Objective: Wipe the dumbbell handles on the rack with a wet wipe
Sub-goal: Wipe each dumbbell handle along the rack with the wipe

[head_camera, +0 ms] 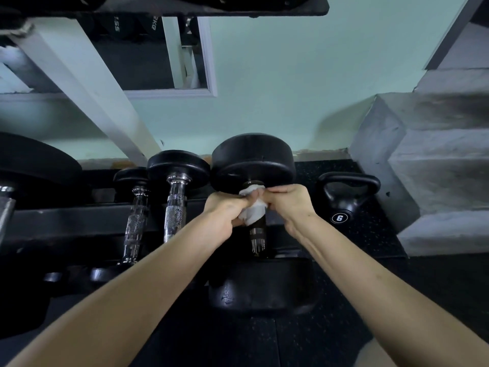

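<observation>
Dumbbell handles [174, 210] lie in a row across the lower rail of the rack [79, 215], each pointing away from the person. The wet wipe [254, 211] is wrapped round the handle [258, 235] of the large dumbbell [252, 157], the rightmost on the rack, at the end nearest its far head.

Hand state: the left hand [225, 211] has its fingers curled round the wipe and the handle from the left side. The right hand [288, 200] pinches the upper part of the wipe from the right side. Both hands are closed on the wipe; neither is free.

Reason for the hold: a wrap gripped from both sides probably keeps the wipe against the full circumference of the bar, so that a twist or a slide cleans all round. The weight of the dumbbell likely keeps it seated on the rack without further support.

Count: one wet wipe; two hands; three dumbbells with the handle in plain view, namely the large dumbbell, a middle dumbbell [178, 165] and a small dumbbell [131, 177]; part of a fourth handle at the left edge; one kettlebell [346, 197], marked 6, on the floor mat [370, 234] just beside the rack.
</observation>
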`<state>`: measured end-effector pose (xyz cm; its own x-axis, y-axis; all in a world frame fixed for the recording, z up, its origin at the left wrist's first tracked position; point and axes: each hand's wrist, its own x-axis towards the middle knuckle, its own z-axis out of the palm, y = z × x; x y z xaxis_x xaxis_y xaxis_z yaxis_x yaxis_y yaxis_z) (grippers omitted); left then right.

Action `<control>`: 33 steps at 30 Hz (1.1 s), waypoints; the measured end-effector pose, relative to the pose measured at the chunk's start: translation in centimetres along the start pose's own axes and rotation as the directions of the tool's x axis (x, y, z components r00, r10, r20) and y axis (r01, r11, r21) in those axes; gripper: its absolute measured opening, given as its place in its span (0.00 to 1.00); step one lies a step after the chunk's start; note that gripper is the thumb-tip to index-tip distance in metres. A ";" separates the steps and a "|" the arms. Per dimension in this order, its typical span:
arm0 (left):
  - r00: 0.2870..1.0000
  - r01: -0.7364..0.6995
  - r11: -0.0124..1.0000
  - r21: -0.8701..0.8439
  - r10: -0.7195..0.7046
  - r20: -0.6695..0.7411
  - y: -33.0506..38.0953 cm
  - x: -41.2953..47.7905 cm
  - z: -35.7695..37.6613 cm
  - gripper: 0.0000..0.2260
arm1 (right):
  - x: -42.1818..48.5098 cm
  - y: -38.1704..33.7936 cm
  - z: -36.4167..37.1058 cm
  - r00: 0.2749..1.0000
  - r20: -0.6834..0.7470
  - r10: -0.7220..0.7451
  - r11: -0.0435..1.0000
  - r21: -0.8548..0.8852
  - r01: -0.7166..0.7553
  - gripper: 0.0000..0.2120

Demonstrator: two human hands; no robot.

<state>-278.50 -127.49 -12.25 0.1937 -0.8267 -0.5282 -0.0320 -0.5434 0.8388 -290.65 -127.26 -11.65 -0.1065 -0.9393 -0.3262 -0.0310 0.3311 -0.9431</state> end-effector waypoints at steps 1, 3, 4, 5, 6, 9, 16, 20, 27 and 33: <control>1.000 -0.018 1.000 -0.011 0.018 0.016 -0.1 -0.1 -0.1 0.18 | 0.1 0.0 0.0 1.000 -0.002 0.005 1.000 0.000 -0.005 0.11; 0.999 -0.028 0.999 0.042 0.026 0.042 -0.2 -0.2 -0.2 0.17 | -0.3 0.3 -0.3 0.999 0.043 0.018 0.999 -0.035 -0.016 0.06; 0.999 -0.028 0.996 0.086 0.024 0.047 -0.3 -0.2 -0.2 0.17 | -0.7 0.5 -0.6 0.997 0.075 0.019 0.999 -0.041 -0.016 0.03; 0.999 -0.027 0.991 0.133 0.021 0.049 -0.3 -0.3 -0.1 0.17 | -1.1 0.9 -0.9 0.995 0.102 0.018 0.999 -0.042 -0.014 0.03; 0.998 -0.029 0.985 0.170 0.020 0.054 -0.4 -0.4 -0.1 0.17 | -1.4 1.2 -1.2 0.992 0.124 0.020 0.999 -0.052 -0.014 0.06; 0.997 -0.034 0.966 0.256 0.013 0.080 -0.9 -0.4 -0.2 0.18 | -2.0 1.9 -2.2 0.985 0.166 0.052 0.987 -0.159 -0.025 0.09; 0.985 -0.165 0.886 0.433 0.123 0.124 -1.2 -3.4 -2.0 0.09 | -3.4 1.3 -3.8 0.960 0.278 0.037 0.927 -0.369 0.071 0.05; 0.960 -0.270 0.929 0.254 0.239 0.144 0.7 -5.7 -2.9 0.08 | -4.1 -0.8 -4.9 0.955 0.287 -0.067 0.992 -0.084 0.095 0.11; 0.966 -0.241 0.970 -0.024 0.243 0.089 1.5 -6.3 0.0 0.07 | -4.6 0.8 -4.1 0.866 0.254 -0.430 0.775 -0.388 0.499 0.13; 0.910 -0.146 0.989 0.027 0.124 0.395 2.8 -6.3 -2.9 0.07 | -3.6 0.1 -3.9 0.896 0.253 -0.365 0.860 -0.278 0.429 0.09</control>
<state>-276.99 -123.42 -6.21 -0.2148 -0.8774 -0.4289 -0.0859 -0.4205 0.9032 -294.17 -123.44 -10.33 0.1677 -0.9852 0.0355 -0.3483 -0.0929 -0.9328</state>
